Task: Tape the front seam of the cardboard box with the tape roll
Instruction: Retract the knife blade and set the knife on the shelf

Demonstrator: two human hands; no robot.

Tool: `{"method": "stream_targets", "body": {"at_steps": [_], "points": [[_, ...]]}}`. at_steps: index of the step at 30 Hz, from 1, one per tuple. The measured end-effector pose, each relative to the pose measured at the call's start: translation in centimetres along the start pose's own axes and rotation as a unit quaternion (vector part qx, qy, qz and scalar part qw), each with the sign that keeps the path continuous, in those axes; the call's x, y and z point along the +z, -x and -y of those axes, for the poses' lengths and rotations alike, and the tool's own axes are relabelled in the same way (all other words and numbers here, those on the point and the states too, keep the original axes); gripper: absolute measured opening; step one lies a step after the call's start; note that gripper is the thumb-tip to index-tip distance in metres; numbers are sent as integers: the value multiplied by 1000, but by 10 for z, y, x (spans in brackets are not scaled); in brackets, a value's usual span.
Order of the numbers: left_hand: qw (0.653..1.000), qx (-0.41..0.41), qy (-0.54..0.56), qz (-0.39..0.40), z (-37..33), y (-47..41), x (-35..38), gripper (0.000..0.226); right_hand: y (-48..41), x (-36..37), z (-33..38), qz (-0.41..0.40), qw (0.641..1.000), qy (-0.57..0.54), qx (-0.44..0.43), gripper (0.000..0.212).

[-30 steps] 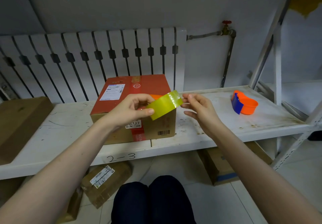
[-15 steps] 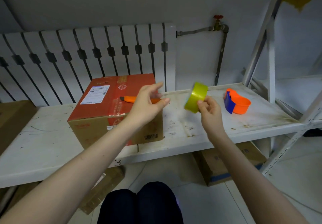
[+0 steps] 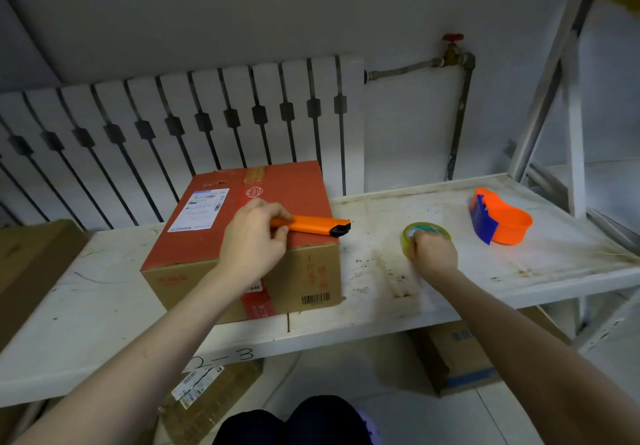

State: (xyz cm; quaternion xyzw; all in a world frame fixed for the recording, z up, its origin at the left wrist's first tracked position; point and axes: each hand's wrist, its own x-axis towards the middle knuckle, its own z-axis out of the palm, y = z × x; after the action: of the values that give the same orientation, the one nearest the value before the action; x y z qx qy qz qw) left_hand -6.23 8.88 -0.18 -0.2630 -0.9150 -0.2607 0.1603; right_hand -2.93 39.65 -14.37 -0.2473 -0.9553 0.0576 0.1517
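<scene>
Near the shelf's (image 3: 104, 306) front edge sits the cardboard box (image 3: 298, 202). On its top, toward the right edge, your left hand (image 3: 254, 245) closes around an orange box cutter (image 3: 313, 226). Right of the box, your right hand (image 3: 433, 254) pinches the tape roll (image 3: 427, 231), flat on the shelf. Farther right lies an orange dispenser (image 3: 502, 218).

Left hand (image 3: 252, 240) covers the near end of the orange knife (image 3: 311, 226) on the cardboard box (image 3: 239, 237), & part of the box's front top edge. Right hand (image 3: 431, 254) hides the near side of the tape roll (image 3: 426, 231). Shipping label (image 3: 199, 214) txt too small to read. Brown carton (image 3: 31, 264) at the shelf's (image 3: 450, 292) left end cut by frame edge. Cartons below the shelf only partly visible.
</scene>
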Motion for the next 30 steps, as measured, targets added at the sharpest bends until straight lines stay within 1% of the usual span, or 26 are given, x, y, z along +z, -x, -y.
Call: {"method": "stream_targets", "body": {"at_steps": [2,4,6,7,8,9,10,11,12,13,14,15,17,19,21,22,23,24,26,27,28,29,30], "points": [[1000,2,-13,4,4,-1,-1,16,-2,-1,5,2,995,-93,22,18],[1000,2,-20,13,6,-2,0,17,2,-12,22,-48,982,-182,-2,24],[999,-1,-23,26,6,-2,2,18,12,-37,50,-112,949,-295,-28,25],[999,-3,-24,32,5,-2,3,19,17,-53,66,-120,927,-354,-38,26],[999,-4,-25,36,5,-2,4,19,22,-69,81,-111,908,-400,-54,30],[999,-3,-24,38,5,-2,4,20,26,-84,95,-85,898,-426,-76,33],[999,-3,-22,40,5,-1,4,21,30,-96,106,-46,899,-422,-106,36],[999,-3,-21,42,4,0,3,21,34,-104,114,-11,914,-378,-144,39],[999,-1,-20,40,4,1,2,21,38,-110,121,9,934,-306,-183,43],[999,0,-19,36,4,2,2,20,40,-112,125,18,947,-236,-216,48],[999,0,-17,31,4,3,1,17,42,-112,128,19,953,-186,-238,50],[1000,-1,-10,26,4,5,-1,13,44,-111,130,16,955,-161,-247,48],[999,-5,14,29,5,9,-4,10,47,-109,133,7,959,-144,-245,39],[998,-14,40,53,5,13,-6,13,51,-111,134,-8,967,-137,-216,33],[993,-35,72,83,5,17,-8,13,59,-113,135,-20,968,-188,-165,33],[988,-57,107,97,5,19,-8,12,65,-115,136,-11,960,-245,-135,33],[976,-88,168,110,5,20,-8,11,71,-117,139,12,942,-318,-105,35],[954,-121,247,119,3,21,-8,13,77,-119,142,44,909,-406,-78,36],[897,-164,396,106,-3,24,-10,20,91,-124,150,117,818,-561,-42,35],[870,-171,454,87,-6,26,-12,23,98,-127,154,150,775,-613,-33,33],[843,-172,504,68,-9,27,-15,25,106,-130,159,179,743,-644,-29,31],[817,-171,548,56,-11,29,-18,28,114,-133,163,202,724,-659,-29,31],[790,-168,587,52,-12,30,-22,30,121,-134,168,217,716,-662,-33,31]]}}
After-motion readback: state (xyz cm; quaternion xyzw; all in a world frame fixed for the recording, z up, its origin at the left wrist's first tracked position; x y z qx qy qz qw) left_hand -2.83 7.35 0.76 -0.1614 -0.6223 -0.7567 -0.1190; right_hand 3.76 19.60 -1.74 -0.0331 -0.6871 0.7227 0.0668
